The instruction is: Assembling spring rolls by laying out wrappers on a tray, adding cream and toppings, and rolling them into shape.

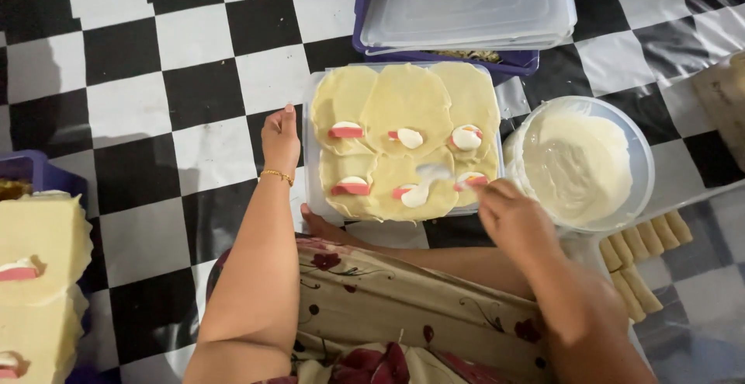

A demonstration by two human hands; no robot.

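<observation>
— Looking down at a clear tray (314,198) on the checkered floor (132,112), covered with pale round wrappers (407,104). Each topped with a pink sausage slice and a white dab, such as the filling (347,131) at upper left.

— And the hands?

— Right hand (512,221) closed around a spoon (425,184), blurred, tip over the near wrappers. Left hand (280,139) resting at the tray's left edge, fingers together, holding nothing.

— Around them?

— Round tub of white cream (582,166) just right of the tray. Purple container with clear lid (466,3) beyond it. Finished rolls (640,256) in a row at lower right. More filled wrappers stacked (39,275) far left.
</observation>
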